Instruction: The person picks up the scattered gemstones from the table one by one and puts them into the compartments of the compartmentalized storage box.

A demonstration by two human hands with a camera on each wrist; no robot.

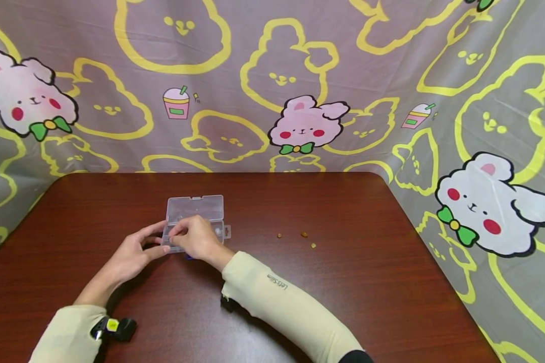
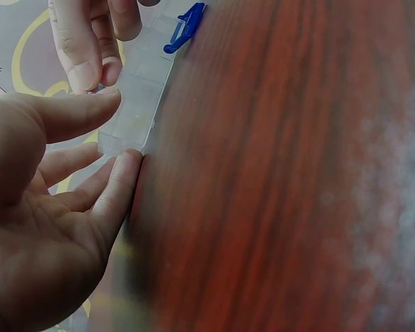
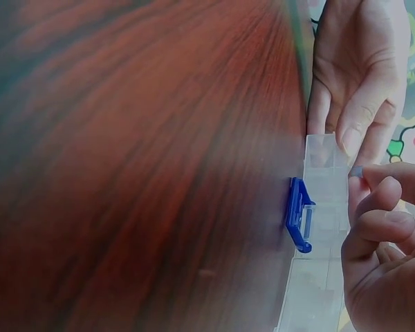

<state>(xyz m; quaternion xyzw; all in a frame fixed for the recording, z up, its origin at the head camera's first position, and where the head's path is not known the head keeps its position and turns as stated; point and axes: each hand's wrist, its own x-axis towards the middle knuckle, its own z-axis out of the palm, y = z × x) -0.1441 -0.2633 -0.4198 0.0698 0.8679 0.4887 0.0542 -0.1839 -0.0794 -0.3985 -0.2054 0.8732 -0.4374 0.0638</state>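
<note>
A clear plastic compartment box lies on the table with its lid raised at the back. Its blue latch hangs at the front side. My left hand grips the box's left end, thumb near the front corner and fingers around the far side. Above the left compartments, my right hand pinches a tiny bluish-grey piece between thumb and forefinger; its kind is too small to tell. In the head view the right hand hides part of the compartments.
Three small pieces lie on the brown table right of the box: a round brown one, an oval orange-brown one and a yellowish one. A patterned cloth hangs behind the table and along its sides.
</note>
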